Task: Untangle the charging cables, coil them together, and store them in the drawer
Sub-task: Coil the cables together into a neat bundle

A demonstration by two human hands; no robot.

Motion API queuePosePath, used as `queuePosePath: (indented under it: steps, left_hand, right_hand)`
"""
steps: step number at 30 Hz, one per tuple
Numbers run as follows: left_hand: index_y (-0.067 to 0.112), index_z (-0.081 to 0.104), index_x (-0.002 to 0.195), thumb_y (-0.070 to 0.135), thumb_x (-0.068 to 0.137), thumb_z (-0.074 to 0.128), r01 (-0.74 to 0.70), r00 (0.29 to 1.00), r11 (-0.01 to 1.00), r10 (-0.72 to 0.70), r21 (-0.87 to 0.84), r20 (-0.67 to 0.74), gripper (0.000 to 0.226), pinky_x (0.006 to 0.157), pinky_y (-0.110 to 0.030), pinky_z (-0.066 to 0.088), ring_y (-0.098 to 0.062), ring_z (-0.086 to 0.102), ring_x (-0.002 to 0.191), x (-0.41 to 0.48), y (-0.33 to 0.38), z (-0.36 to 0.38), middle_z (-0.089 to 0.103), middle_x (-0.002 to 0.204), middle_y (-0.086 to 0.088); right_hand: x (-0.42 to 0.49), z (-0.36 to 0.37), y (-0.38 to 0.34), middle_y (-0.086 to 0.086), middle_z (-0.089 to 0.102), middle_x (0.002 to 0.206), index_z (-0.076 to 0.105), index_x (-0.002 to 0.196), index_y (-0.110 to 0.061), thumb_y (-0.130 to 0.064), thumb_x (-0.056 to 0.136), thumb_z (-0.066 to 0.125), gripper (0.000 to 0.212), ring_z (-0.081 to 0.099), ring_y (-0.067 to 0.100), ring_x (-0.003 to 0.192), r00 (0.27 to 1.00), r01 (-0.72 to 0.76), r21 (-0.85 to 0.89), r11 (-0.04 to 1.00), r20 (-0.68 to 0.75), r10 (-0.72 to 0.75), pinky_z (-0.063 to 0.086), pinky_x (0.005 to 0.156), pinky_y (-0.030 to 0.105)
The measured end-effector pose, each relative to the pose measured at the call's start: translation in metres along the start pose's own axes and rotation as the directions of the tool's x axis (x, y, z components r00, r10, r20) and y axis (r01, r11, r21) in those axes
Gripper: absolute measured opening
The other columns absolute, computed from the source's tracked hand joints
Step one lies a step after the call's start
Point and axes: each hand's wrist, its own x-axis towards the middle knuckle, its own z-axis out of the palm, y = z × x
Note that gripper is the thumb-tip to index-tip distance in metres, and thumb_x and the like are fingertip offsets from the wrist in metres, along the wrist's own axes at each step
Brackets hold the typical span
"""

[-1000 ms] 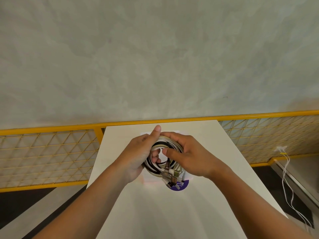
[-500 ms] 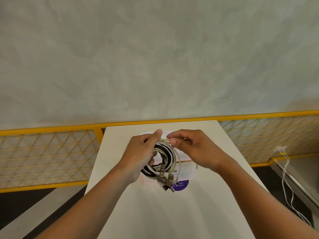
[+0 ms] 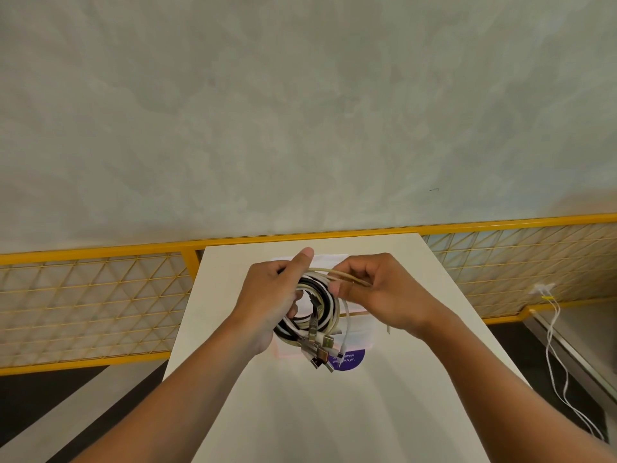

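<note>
white table [image 3: 300, 412], cable coil [image 3: 317, 305] between both hands [image 3: 377, 295]

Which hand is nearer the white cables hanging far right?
Right. Right hand is left of the white cables; left hand is farther left, gripping the cable coil.

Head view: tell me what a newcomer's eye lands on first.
The coil of black, white and beige cables draws the eye at centre, over the white table, gripped by the left hand while the right hand pinches a beige strand at its top. Behind the table runs a bright yellow mesh railing.
</note>
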Motion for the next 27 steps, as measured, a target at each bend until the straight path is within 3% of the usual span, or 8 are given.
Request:
queuePosePath:
  steps: [2, 7, 10, 16, 19, 22, 24, 27]
  left_hand:
    - [-0.004, 0.065, 0.083, 0.05, 0.088, 0.068, 0.017, 1.0, 1.0, -0.017, -0.005, -0.011, 0.055, 0.054, -0.033, 0.034, -0.02, 0.042, 0.063, 0.001, -0.003, -0.001, 0.041, 0.058, 0.003]
    - [-0.008, 0.065, 0.092, 0.053, 0.086, 0.068, 0.029, 1.0, 1.0, -0.028, 0.009, -0.013, 0.061, 0.057, -0.035, 0.034, -0.02, 0.045, 0.064, 0.002, -0.009, -0.004, 0.042, 0.072, -0.007]
    - [-0.004, 0.068, 0.09, 0.056, 0.086, 0.067, 0.038, 0.999, 0.999, -0.037, 0.021, -0.008, 0.06, 0.057, -0.034, 0.036, -0.018, 0.049, 0.064, 0.001, -0.009, -0.003, 0.044, 0.074, -0.008]
    - [0.012, 0.055, 0.067, 0.052, 0.088, 0.067, 0.043, 0.999, 0.999, -0.044, -0.022, -0.013, 0.047, 0.059, -0.035, 0.033, -0.02, 0.039, 0.056, -0.002, -0.003, -0.002, 0.037, 0.044, 0.01]
    - [0.013, 0.052, 0.063, 0.049, 0.089, 0.067, 0.031, 0.999, 0.998, -0.032, -0.047, -0.022, 0.047, 0.06, -0.036, 0.032, -0.02, 0.036, 0.054, -0.002, 0.0, 0.0, 0.034, 0.041, 0.012]
    - [0.014, 0.053, 0.06, 0.047, 0.089, 0.068, 0.021, 1.0, 0.995, -0.022, -0.096, -0.012, 0.047, 0.055, -0.034, 0.032, -0.018, 0.033, 0.052, -0.002, 0.003, 0.001, 0.029, 0.045, 0.009]
    - [0.023, 0.051, 0.046, 0.047, 0.088, 0.07, 0.026, 0.999, 0.99, -0.03, -0.138, -0.023, 0.052, 0.053, -0.033, 0.032, -0.016, 0.034, 0.05, -0.001, 0.002, 0.001, 0.029, 0.049, 0.006]
    - [0.022, 0.051, 0.047, 0.049, 0.087, 0.07, 0.028, 0.999, 0.986, -0.032, -0.167, -0.022, 0.052, 0.053, -0.034, 0.032, -0.014, 0.035, 0.048, -0.002, 0.0, 0.001, 0.032, 0.057, -0.002]
  right_hand:
    - [-0.001, -0.001, 0.0, -0.004, 0.076, 0.09, 0.077, 0.097, -0.019, -0.015, 0.091, 0.072, 0.009, 0.072, 0.016, 0.087, 0.999, -0.012, -0.025, 1.0, 0.047, 0.014, 0.059, 0.086, 0.038]
    - [-0.001, -0.003, -0.005, -0.008, 0.074, 0.082, 0.078, 0.094, -0.024, -0.02, 0.092, 0.072, 0.007, 0.065, 0.009, 0.075, 1.0, -0.014, -0.152, 0.988, 0.011, 0.015, 0.051, 0.07, 0.023]
    - [-0.002, -0.002, -0.006, 0.0, 0.07, 0.085, 0.076, 0.1, -0.021, -0.018, 0.098, 0.064, 0.013, 0.06, 0.019, 0.078, 0.999, 0.011, -0.231, 0.973, -0.039, -0.02, 0.047, 0.07, 0.027]
    - [-0.001, 0.001, -0.007, -0.007, 0.059, 0.086, 0.073, 0.109, -0.015, -0.015, 0.102, 0.055, 0.019, 0.053, 0.008, 0.079, 0.997, 0.046, -0.365, 0.93, -0.038, -0.064, 0.038, 0.067, 0.016]
    - [0.0, 0.002, -0.005, -0.011, 0.061, 0.082, 0.07, 0.102, -0.017, -0.014, 0.104, 0.051, 0.02, 0.055, 0.007, 0.078, 1.0, -0.022, -0.268, 0.963, -0.005, 0.022, 0.044, 0.071, 0.02]
    - [-0.002, 0.009, -0.002, 0.001, 0.066, 0.077, 0.067, 0.097, -0.014, -0.014, 0.106, 0.047, 0.022, 0.058, 0.011, 0.067, 0.995, -0.095, -0.016, 0.995, 0.028, 0.095, 0.049, 0.068, 0.026]
    - [-0.003, 0.015, -0.001, 0.007, 0.059, 0.068, 0.066, 0.099, -0.006, -0.01, 0.106, 0.047, 0.021, 0.048, 0.014, 0.056, 0.991, -0.137, 0.233, 0.963, 0.032, 0.133, 0.041, 0.057, 0.027]
    - [-0.002, 0.017, 0.0, 0.006, 0.046, 0.058, 0.07, 0.104, -0.005, -0.007, 0.097, 0.052, 0.019, 0.031, 0.012, 0.046, 0.983, -0.182, 0.521, 0.834, 0.069, 0.171, 0.026, 0.049, 0.025]
